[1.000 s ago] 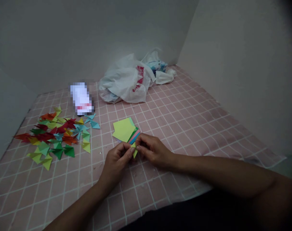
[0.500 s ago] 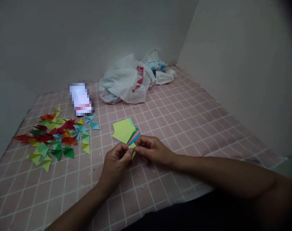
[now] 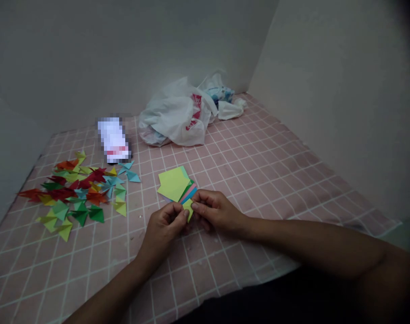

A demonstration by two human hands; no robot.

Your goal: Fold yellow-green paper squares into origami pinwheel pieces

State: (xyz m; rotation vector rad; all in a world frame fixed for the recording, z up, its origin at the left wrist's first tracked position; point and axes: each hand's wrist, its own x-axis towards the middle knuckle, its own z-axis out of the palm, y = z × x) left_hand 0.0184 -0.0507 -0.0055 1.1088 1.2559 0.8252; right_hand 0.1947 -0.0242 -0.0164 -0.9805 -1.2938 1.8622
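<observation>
A small folded piece of yellow origami paper (image 3: pixel 189 209) is pinched between both hands near the front of the table. My left hand (image 3: pixel 167 222) grips its left side between thumb and fingers. On the other side, my right hand (image 3: pixel 216 209) holds it the same way; the fingertips cover part of the paper. Just beyond the hands lies a fanned stack of coloured paper sheets (image 3: pixel 174 183), yellow on top, with green, pink and blue edges showing. To the left spreads a pile of folded paper birds (image 3: pixel 79 212) in red, orange, yellow, green and light blue.
A phone (image 3: pixel 113 139) with a lit, blurred screen lies behind the folded pieces. Against the back wall sit a white plastic bag (image 3: pixel 178 114) and a blue-and-white packet (image 3: pixel 220 93). The table has a pink checked cloth (image 3: pixel 259 157); walls stand behind and at right.
The fingertips have spread slightly apart, so more of the yellow paper shows, its top edge now notched. Both hands stay in nearly the same place.
</observation>
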